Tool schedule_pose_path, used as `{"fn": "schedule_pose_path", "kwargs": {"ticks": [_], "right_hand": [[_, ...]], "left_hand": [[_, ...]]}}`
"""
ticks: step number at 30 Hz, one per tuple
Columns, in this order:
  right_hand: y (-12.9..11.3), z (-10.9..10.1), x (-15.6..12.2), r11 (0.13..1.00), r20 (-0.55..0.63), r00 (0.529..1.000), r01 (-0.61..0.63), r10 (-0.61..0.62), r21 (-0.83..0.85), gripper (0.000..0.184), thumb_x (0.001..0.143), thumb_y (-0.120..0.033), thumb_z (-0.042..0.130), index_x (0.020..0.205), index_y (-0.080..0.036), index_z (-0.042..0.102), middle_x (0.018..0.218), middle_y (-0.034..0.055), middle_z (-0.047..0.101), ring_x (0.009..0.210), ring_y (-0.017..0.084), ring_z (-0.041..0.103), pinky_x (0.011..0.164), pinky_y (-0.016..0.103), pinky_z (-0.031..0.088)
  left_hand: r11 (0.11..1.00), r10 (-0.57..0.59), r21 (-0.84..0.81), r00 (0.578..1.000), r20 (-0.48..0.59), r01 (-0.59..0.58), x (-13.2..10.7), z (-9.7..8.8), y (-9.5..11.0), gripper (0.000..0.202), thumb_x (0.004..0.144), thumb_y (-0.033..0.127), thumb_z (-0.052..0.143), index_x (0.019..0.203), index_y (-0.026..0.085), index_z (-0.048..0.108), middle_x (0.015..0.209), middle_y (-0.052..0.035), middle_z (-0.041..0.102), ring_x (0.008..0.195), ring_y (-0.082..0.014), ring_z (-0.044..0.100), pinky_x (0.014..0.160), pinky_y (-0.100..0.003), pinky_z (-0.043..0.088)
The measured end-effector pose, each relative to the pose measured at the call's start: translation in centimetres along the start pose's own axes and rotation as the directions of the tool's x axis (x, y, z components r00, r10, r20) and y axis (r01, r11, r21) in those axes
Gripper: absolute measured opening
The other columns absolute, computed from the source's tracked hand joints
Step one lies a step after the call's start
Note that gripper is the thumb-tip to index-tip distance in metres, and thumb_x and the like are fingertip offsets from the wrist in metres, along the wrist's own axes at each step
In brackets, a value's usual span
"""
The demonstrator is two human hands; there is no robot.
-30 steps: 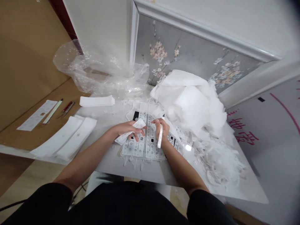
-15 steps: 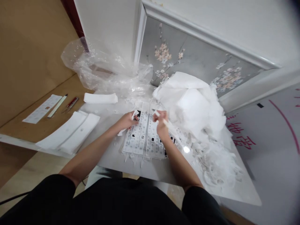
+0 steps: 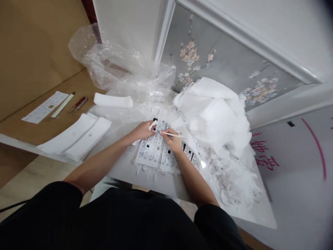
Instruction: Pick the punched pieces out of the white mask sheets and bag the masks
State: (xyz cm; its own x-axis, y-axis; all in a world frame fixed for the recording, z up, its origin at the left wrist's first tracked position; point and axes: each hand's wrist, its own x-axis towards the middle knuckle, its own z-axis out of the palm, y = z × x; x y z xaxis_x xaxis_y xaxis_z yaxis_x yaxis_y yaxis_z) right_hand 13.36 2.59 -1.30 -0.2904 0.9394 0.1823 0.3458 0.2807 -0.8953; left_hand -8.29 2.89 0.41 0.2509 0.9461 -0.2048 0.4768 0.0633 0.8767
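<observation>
Strip of thin, white, papery material (image 3: 153, 125), bent and pinched tight between thumb and fingers of left hand (image 3: 142, 131), right above the panel! Another white end poking out lower down, beneath the same hand; hard to tell whether one piece or two. Just beside, right hand (image 3: 172, 140), closed round slim white pen-shaped tool (image 3: 174, 134), thin dark tip towards left hand's fingers. In close, very close; contact between tip and strip too small to make out!

Under both hands, flat white panel (image 3: 147, 158) with rows of small grey rings and a few black square patches, dark line running lengthwise, thin white prongs along near edge, all lying on pale, glossy desk (image 3: 117, 177). Over to the right, big heap of soft white sheets (image 3: 215, 107), and nearer, loose tangle of white scraps (image 3: 236, 187).

Across to the left, small stack of short white strips (image 3: 113, 100), then two fanned piles of longer white strips (image 3: 78, 135). Further out, on brown board-like surface (image 3: 26, 132), dotted white strip with square opening (image 3: 39, 110), pale green pen-shaped tool (image 3: 62, 106), red-and-silver tool (image 3: 80, 104). Behind, crumpled clear plastic bag (image 3: 117, 66), and grey framed blossom picture (image 3: 223, 52)
</observation>
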Motion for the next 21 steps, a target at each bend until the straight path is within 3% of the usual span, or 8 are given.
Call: {"fn": "schedule_pose_path", "kwargs": {"ticks": [12,16,21], "right_hand": [[0.9,0.2,0.2,0.995,0.047,0.998,0.047,-0.043,-0.089,0.032,0.093,-0.053,0.064,0.093,-0.022,0.075,0.084,0.0033,0.074,0.076,0.019,0.066,0.071,0.031,0.049],[1.2,0.5,0.3,0.954,0.109,0.975,0.213,-0.193,-0.213,0.025,0.098,-0.046,0.06,0.096,-0.025,0.074,0.092,0.0051,0.076,0.088,0.022,0.068,0.086,0.037,0.052],[1.2,0.7,0.4,0.831,0.183,0.926,0.376,-0.33,-0.409,0.02,0.101,-0.036,0.057,0.105,-0.026,0.073,0.123,0.0078,0.073,0.117,0.026,0.064,0.1,0.042,0.046]], "left_hand": [[0.998,0.035,-0.049,0.999,0.018,-0.034,0.2,-0.3,-0.2,0.023,0.074,0.018,0.069,0.092,0.018,0.056,0.077,0.0008,0.061,0.041,-0.0099,0.053,0.039,-0.021,0.04],[0.995,0.03,-0.092,0.999,0.018,-0.028,0.2,-0.4,-0.2,0.023,0.073,0.017,0.071,0.087,0.019,0.053,0.07,0.0035,0.055,0.04,-0.0099,0.051,0.039,-0.022,0.039],[0.99,0.023,-0.142,0.999,0.033,-0.018,0.4,-0.4,-0.4,0.023,0.073,0.018,0.072,0.086,0.02,0.053,0.068,0.0049,0.051,0.04,-0.0094,0.049,0.039,-0.022,0.038]]}}
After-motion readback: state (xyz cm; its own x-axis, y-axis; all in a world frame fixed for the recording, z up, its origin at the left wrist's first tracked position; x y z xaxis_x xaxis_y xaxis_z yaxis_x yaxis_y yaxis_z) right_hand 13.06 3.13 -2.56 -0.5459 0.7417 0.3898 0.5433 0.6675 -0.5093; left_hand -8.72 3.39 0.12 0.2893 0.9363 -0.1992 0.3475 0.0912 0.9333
